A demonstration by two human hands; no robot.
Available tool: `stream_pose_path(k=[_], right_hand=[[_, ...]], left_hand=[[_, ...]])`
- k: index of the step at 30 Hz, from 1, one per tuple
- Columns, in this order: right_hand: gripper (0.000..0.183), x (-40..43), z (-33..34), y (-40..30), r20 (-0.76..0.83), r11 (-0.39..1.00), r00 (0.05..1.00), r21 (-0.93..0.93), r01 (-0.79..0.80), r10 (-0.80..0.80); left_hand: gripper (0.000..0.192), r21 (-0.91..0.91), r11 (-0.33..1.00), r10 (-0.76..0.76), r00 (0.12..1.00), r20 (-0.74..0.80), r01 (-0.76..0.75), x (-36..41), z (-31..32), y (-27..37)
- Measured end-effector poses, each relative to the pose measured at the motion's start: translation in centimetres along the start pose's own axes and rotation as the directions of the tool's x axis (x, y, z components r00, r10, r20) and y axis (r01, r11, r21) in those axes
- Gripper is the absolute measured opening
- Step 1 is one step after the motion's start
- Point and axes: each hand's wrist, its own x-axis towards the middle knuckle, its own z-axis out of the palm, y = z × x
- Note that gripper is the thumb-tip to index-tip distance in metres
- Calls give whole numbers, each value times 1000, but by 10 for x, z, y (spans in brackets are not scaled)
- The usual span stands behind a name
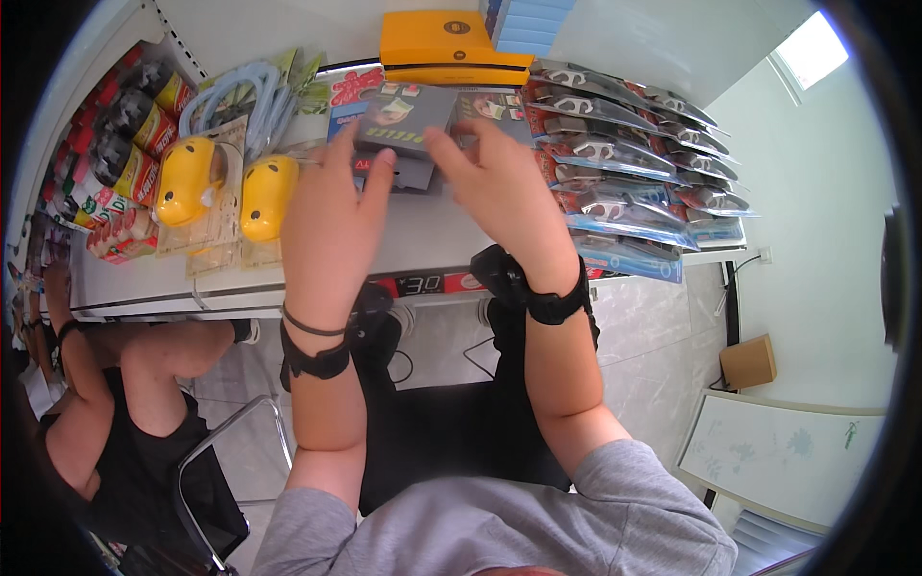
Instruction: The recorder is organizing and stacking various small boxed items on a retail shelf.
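Note:
A grey peeler box [403, 119] lies face up on another dark box [403, 173], in the shelf's middle. My left hand [335, 194] is at its near left corner, index finger and thumb apart. Over its near right corner reaches my right hand [497, 183], thumb and fingers spread. Fingertips on both sides touch or nearly touch the upper box; neither hand visibly clasps it. Behind my right fingers is a second grey peeler box [493, 108], partly hidden. Both wrists wear black straps.
Yellow blister-packed items [189, 181] and bottles [137, 165] stand left, with coiled pale-blue hoses [238, 90] behind. Several rows of blister-packed tools [605, 147] fill the right. Yellow boxes [436, 39] are at the back. A seated person [155, 381] is beside a metal-framed chair [238, 425].

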Motion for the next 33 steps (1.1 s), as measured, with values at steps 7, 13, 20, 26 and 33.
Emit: stream_pose_path(k=[7,13,20,26,33], right_hand=[[35,-4,-1,-3,-30,991,990,18,135,-134],[35,-3,-10,-12,18,976,989,165,145,-150],[46,44,-3,-9,-189,859,950,410,307,-249],[51,51,3,4,-182,730,978,653,200,-105],[33,46,-13,6,-141,822,989,567,53,34]], left_hand=[[54,-50,995,84,995,-50,-87,-6,7,8],[55,-266,962,26,992,-120,-57,-4,0,30],[56,-294,918,200,950,-239,-267,47,23,28],[67,-509,858,78,997,-8,-71,59,40,25],[53,-558,827,30,997,-73,-65,51,49,21]])
